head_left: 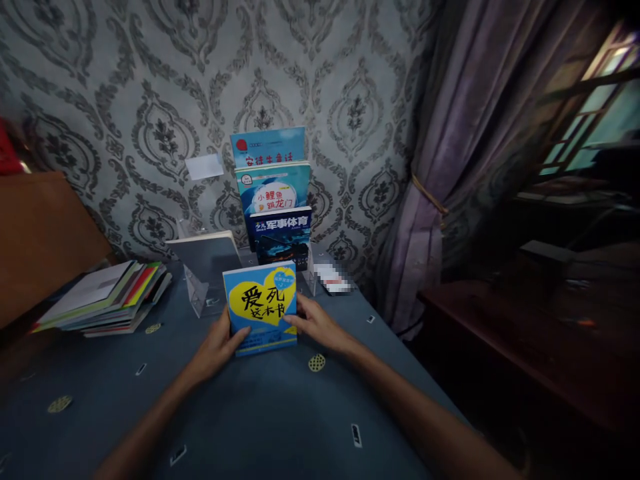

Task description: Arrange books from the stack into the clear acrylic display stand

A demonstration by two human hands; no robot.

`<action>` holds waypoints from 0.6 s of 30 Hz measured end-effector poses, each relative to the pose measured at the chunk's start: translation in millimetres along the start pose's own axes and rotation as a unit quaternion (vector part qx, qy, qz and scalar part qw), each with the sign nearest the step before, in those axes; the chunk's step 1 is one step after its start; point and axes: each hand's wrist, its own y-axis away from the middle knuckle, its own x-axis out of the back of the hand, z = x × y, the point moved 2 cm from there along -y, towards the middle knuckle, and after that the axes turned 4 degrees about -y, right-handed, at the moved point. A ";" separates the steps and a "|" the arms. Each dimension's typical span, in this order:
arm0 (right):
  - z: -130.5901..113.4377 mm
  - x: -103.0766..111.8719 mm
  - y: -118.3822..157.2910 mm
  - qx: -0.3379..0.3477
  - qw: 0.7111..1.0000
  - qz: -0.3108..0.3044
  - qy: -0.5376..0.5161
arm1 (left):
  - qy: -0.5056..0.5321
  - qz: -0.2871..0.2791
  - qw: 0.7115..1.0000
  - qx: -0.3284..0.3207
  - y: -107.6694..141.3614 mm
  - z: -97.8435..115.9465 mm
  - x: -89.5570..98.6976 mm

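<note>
A blue book with a yellow heart (263,300) is held upright, its cover facing the camera. My left hand (219,339) grips its lower left edge, thumb on the cover. My right hand (315,321) grips its right edge, fingers partly behind it. Right behind it, a dark blue book (281,237), a teal book (273,187) and a light blue book (270,143) stand in tiers on a clear rack (311,270). To the left, a grey-backed book (207,257) leans on a clear stand (195,291).
A stack of thin books (113,297) lies on the left of the blue tablecloth (280,413), near a brown box (50,220). A small blurred item (333,279) is right of the rack. Patterned wall behind; purple curtain (440,153) and dark red table (540,333) at right.
</note>
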 end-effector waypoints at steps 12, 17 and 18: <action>-11.3 51.6 -26.6 0.080 0.994 0.060 0.047 | -0.115 0.064 0.990 -0.045 -58.2 46.0 -5.6; -49.4 75.2 -45.8 0.144 0.979 0.075 0.122 | -0.150 0.130 0.976 -0.086 -88.4 66.6 3.5; -57.4 79.9 -50.2 0.161 0.972 0.086 0.147 | -0.154 0.153 0.971 -0.105 -95.3 71.1 6.5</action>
